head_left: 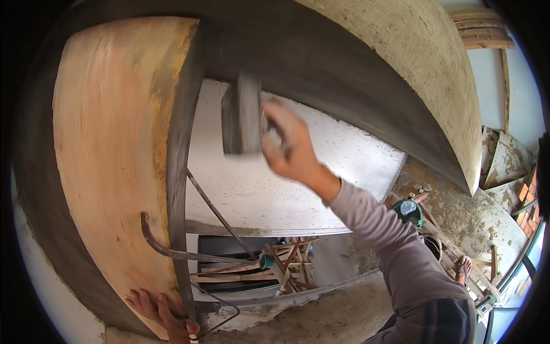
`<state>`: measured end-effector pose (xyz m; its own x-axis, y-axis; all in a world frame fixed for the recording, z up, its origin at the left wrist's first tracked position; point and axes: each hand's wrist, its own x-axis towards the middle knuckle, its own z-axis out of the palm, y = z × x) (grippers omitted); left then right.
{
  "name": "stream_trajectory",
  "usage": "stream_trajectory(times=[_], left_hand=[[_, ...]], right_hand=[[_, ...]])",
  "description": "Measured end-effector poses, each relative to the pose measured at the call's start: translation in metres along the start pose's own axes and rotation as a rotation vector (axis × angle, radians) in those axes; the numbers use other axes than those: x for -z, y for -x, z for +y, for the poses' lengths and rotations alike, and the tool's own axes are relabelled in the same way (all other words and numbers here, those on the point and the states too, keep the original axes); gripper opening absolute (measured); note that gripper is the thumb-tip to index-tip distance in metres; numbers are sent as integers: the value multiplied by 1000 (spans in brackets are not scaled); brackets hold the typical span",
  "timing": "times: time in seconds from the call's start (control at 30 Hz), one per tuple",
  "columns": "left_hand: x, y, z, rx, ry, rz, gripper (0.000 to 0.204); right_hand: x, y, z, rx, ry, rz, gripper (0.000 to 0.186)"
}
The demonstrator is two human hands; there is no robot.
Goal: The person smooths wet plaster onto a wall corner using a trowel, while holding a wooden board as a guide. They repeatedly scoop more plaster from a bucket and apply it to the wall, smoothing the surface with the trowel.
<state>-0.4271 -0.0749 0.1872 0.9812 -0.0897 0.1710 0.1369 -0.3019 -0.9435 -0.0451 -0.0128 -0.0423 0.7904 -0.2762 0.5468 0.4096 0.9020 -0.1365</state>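
At the left, a long wooden board (112, 132) stands on end, its pale face streaked with yellow and grey along the right edge, with dark grey plaster (43, 189) bordering it. A bent metal rod (200, 255) curls its hooked tip over the board's lower face. Right of the board spreads a white panel (298, 195), speckled with grey, and below it lies a pile of wood scraps (292, 266). A curved concrete edge (424, 74) sweeps across the upper right. Farther right, a green bucket (408, 212) sits on the stained floor (452, 200), with a foot (464, 267) near some planks and orange bricks (524, 215) at the rim.

The left hand (157, 315) lies low on the board, fingers extended over its face, thumb toward the right edge; whether this grip clamps that edge, I cannot tell. The right forearm slants up and leftward from the lower right in a mauve sleeve (378, 241). The right hand (289, 140), blurred, has its grip closed around a grey trowel (243, 117), which is upright just right of the board, in front of the white panel.
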Motion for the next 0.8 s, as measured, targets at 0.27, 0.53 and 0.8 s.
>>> stream_trajectory(times=[0.27, 0.53, 0.8], left_hand=[[4, -6, -1, 38, -5, -19, 91], [-2, 1, -2, -5, -9, 42, 88], [0, 15, -12, -24, -72, -9, 97]], right_hand=[[-11, -60, 15, 83, 119, -29, 49], [14, 23, 4, -19, 227, -219, 52], [1, -35, 44, 144, 280, -71, 58]])
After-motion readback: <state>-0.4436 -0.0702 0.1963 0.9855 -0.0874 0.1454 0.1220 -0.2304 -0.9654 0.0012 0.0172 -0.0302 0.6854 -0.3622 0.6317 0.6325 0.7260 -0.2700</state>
